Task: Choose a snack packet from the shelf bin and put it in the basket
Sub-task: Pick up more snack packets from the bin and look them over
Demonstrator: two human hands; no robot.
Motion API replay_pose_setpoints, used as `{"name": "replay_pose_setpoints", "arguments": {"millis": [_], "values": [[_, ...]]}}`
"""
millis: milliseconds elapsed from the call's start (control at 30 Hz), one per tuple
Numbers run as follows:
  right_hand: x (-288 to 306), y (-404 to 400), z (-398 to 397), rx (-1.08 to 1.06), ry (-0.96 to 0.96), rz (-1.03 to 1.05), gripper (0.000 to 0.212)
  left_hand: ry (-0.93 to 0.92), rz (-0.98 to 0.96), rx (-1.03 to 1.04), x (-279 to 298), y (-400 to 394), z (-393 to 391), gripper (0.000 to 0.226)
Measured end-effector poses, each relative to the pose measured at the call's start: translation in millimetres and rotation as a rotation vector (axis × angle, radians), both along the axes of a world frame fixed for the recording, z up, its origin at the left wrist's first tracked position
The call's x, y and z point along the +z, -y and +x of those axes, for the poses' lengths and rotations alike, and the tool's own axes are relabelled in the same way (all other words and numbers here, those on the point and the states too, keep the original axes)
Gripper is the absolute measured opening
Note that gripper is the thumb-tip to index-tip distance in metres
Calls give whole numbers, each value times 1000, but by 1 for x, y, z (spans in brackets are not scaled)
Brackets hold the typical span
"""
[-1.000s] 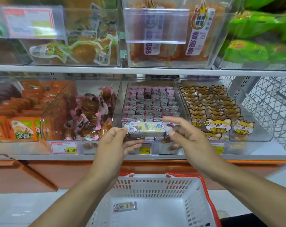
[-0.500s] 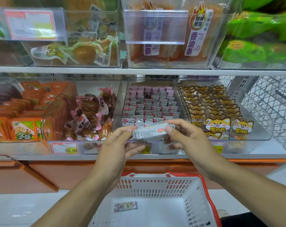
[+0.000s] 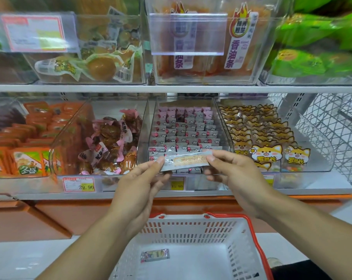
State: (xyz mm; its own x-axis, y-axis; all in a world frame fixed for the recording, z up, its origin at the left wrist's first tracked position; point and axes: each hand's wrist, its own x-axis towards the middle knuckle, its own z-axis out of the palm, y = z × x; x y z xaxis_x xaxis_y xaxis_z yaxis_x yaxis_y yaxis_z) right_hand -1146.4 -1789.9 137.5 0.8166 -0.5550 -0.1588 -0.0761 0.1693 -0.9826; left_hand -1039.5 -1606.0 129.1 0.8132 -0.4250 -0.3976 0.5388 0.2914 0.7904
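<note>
Holding a long, flat silver-and-pale-orange foil snack packet [image 3: 184, 161] level between both hands, a shopper stands before a shelf of clear plastic bins. The left hand [image 3: 139, 187] pinches the packet's left end between thumb and fingers; the right hand [image 3: 234, 172] pinches its right end the same way, so each grip is closed on the packet and neither is released. The packet hangs in the air just in front of the clear plastic shelf bin [image 3: 183, 136] stocked with rows of small grey-and-pink wrapped packets, and above the white plastic shopping basket with the red rim and handle [image 3: 254, 243].

By this showing the choosing appears done: a packet is out of the bin and in hand, its printed face turned up toward the camera as if for a look. The placing is not yet done. The basket sits directly below the hands, well apart from the packet, and one small silver wrapped snack [image 3: 155, 255] already lies on its white floor. What seems left is to let one end go, lower the packet past the rim and drop it inside.

Neighbouring bins hold brown sweets in pink-edged wrappers [image 3: 108, 142] to the left and yellow cartoon-dog packets [image 3: 267, 152] to the right. A price label reading 29.90 [image 3: 79, 184] is fixed to the shelf edge.
</note>
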Motion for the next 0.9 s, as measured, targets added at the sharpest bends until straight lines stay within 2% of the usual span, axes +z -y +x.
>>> {"name": "replay_pose_setpoints", "arguments": {"millis": [200,300,333,400,533,567,633,767,900], "values": [[8,2,-1,120,46,-17,37,-134,-46,28,1,0,4,48],[10,0,-4,202,57,-106,44,-204,-74,25,1,0,5,26],[9,0,-5,216,50,-202,43,-227,-87,21,2,0,4,22],[8,0,-5,209,39,-341,39,-276,-94,2,4,-1,4,34],[4,3,-1,108,53,-441,20,-365,-124,-66,10,-3,2,20],[3,4,0,93,64,-413,14,-374,-118,-80,10,-4,2,21],[2,6,1,83,77,-301,17,-361,-90,-101,10,-4,3,26],[-1,4,5,101,115,54,24,-271,-33,-139,12,-1,-1,9],[1,4,9,48,92,298,20,-171,8,-178,15,1,-3,9]]}}
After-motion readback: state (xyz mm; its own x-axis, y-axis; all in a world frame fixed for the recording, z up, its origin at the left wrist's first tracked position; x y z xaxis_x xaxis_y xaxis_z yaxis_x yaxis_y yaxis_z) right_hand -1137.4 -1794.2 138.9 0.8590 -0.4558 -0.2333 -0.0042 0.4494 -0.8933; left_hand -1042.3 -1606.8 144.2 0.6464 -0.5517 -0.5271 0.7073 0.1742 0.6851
